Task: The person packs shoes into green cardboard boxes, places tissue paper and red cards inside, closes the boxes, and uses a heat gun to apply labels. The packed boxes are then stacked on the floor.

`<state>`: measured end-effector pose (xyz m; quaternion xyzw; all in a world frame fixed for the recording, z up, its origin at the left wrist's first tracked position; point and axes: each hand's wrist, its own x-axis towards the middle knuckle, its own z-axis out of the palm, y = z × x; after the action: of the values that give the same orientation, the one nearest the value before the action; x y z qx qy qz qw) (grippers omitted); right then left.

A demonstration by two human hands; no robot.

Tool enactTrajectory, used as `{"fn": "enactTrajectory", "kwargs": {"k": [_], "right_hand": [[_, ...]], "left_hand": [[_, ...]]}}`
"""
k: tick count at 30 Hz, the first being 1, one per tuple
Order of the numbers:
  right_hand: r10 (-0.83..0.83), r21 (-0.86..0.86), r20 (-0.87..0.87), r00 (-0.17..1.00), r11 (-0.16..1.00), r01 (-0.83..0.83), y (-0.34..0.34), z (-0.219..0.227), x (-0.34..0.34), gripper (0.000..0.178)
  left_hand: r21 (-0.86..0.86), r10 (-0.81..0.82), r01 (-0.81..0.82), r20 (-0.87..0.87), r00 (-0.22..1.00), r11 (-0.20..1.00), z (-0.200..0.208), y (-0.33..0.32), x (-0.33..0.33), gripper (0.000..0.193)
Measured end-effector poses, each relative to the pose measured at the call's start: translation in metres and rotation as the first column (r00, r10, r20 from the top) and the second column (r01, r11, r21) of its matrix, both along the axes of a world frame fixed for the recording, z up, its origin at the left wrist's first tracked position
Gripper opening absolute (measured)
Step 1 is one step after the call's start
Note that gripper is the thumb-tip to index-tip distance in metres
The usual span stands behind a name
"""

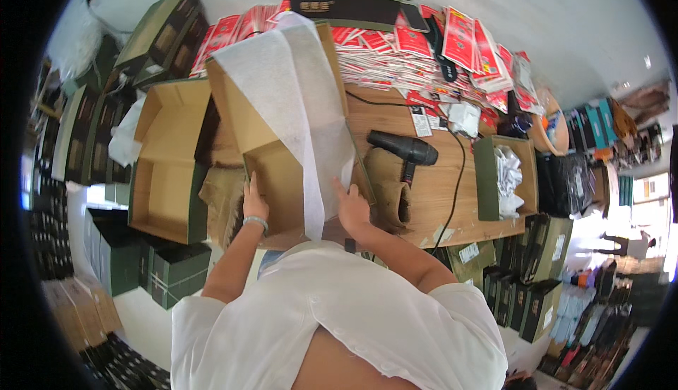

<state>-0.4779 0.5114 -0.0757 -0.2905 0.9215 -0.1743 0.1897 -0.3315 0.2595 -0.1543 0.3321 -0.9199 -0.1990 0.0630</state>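
An open shoe box (272, 167) with a brown inside lies in front of me on the wooden table. A long sheet of white tissue paper (296, 86) spreads over its raised lid and hangs over its right part toward me. My left hand (254, 203) rests against the box's near left edge, fingers stretched out. My right hand (352, 206) touches the paper near the box's right side, index finger extended. A brown suede boot (388, 192) lies right of the box. A similar brown piece (224, 199), partly hidden, lies left of it.
A second open box (166, 192) stands left. A black hair dryer (406, 148), its cord trailing, lies right, before a box with crumpled paper (508, 181). Red-and-white packets (395, 61) pile along the back beside a phone (414, 17). Stacked boxes (173, 273) surround the table.
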Motion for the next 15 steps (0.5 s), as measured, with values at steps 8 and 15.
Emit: {"fn": "enactTrajectory", "kwargs": {"k": [8, 15], "right_hand": [[0.075, -0.092, 0.228, 0.971, 0.994, -0.055, -0.025, 0.000, 0.037, 0.059], [-0.017, -0.130, 0.237, 0.971, 0.990, 0.049, -0.021, -0.033, 0.040, 0.054]], "left_hand": [[0.233, 0.115, -0.158, 0.188, 0.975, 0.959, 0.057, -0.026, -0.006, 0.051], [0.428, 0.354, -0.197, -0.327, 0.876, 0.882, 0.075, 0.006, -0.064, 0.049]]}}
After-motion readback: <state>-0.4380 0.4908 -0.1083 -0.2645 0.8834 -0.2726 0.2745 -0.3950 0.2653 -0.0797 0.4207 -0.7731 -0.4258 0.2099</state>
